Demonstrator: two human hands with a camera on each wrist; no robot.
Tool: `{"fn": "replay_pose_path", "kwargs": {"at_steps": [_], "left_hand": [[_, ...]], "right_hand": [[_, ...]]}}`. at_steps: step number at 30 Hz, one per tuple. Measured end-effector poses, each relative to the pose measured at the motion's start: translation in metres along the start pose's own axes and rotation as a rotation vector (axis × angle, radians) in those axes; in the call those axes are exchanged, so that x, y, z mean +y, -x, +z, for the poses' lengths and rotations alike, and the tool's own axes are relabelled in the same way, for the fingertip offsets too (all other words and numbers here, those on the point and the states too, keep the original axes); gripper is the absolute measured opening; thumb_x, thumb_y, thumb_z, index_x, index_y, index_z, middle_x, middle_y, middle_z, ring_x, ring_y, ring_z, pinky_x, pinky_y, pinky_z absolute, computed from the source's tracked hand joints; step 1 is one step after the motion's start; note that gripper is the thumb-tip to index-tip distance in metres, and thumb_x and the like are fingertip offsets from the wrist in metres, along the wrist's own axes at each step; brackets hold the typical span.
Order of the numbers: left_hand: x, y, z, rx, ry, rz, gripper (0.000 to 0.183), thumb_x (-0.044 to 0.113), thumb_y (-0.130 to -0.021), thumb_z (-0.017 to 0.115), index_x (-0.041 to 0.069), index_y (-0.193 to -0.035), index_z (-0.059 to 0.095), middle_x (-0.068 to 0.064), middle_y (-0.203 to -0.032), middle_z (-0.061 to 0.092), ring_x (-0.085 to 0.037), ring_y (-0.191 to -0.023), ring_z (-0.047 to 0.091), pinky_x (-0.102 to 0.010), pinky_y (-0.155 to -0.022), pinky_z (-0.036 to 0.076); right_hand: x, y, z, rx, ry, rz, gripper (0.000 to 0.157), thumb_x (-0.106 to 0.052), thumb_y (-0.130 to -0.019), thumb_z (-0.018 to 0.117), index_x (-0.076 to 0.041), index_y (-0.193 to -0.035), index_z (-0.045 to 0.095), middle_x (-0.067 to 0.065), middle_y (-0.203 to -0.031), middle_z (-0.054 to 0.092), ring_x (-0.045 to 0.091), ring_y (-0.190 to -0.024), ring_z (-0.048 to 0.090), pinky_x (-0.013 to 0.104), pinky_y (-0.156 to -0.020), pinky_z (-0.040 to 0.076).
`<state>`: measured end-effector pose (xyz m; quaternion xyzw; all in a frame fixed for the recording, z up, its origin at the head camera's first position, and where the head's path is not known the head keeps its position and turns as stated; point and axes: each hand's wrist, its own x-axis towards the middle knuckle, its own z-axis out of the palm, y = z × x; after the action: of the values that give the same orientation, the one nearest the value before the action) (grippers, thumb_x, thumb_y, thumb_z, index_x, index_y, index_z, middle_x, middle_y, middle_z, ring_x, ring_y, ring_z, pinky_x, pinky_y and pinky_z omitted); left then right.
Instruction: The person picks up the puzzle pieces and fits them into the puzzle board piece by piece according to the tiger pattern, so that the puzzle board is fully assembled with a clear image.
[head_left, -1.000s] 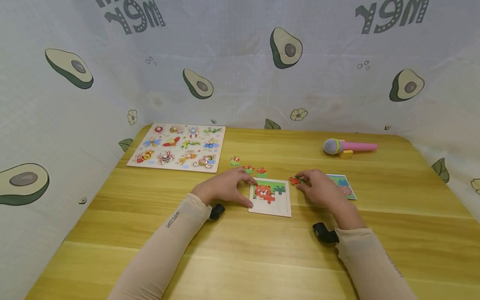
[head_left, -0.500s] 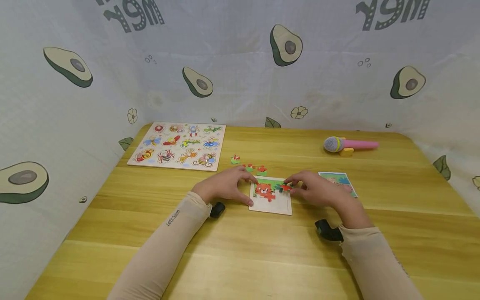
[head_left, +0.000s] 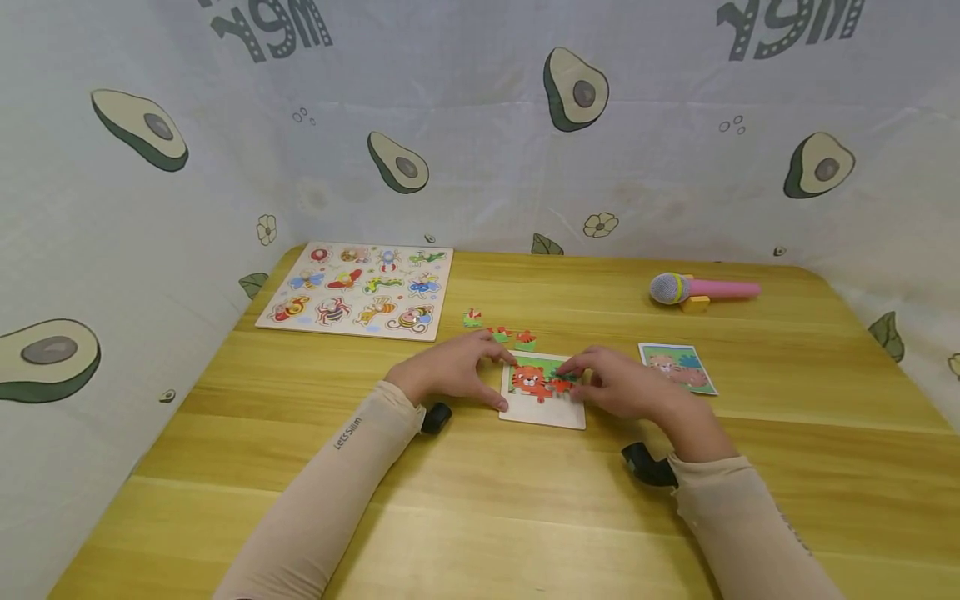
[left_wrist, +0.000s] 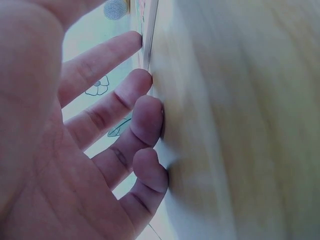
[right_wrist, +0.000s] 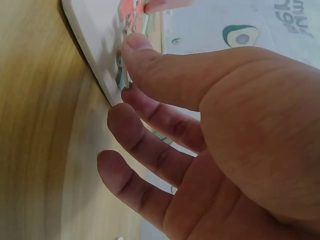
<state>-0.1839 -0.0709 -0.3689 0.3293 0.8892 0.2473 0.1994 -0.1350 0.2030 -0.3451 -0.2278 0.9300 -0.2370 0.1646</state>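
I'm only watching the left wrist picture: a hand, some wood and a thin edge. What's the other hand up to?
Observer: The right hand is pinching an orange puzzle piece at the puzzle board.
Visitor: And the grey mesh ball at the top of my picture?
Observer: That's the head of a microphone, and the head view shows its pink handle.
Visitor: Are there more puzzle bits around?
Observer: Yes, three loose pieces lie on the table just beyond the board's far side.

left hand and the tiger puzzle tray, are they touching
Touching: the left wrist view shows a fingertip of the left hand against the edge of the tiger puzzle tray, with no gap.
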Motion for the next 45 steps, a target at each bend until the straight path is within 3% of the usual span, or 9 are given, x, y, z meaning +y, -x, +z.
{"fn": "replay_pose_path", "kwargs": {"at_steps": [21,45], "left_hand": [[0.0018,-0.0002,-0.0009,-0.005,-0.017,0.002,0.063,0.047,-0.079,0.086,0.026,-0.135,0.065,-0.004,-0.158,0.037,-0.023,-0.15,0.02,-0.04,-0.117,0.023],[0.0008,-0.0002,-0.0008,0.001,-0.019,0.004,0.063,0.047,-0.079,0.086,0.026,-0.134,0.065,-0.003,-0.157,0.037,-0.022,-0.15,0.021,-0.038,-0.117,0.024]], "right_hand": [[0.0003,-0.004,0.0054,0.024,0.044,-0.011,0.028,-0.015,-0.094,0.074,-0.006,-0.12,0.071,0.009,-0.111,0.06,0.02,-0.084,0.053,0.037,-0.077,0.047],[0.0013,-0.0067,0.006,0.044,0.056,-0.066,0.021,-0.012,-0.091,0.076,-0.007,-0.112,0.077,0.002,-0.099,0.063,0.016,-0.08,0.052,0.034,-0.072,0.047]]}}
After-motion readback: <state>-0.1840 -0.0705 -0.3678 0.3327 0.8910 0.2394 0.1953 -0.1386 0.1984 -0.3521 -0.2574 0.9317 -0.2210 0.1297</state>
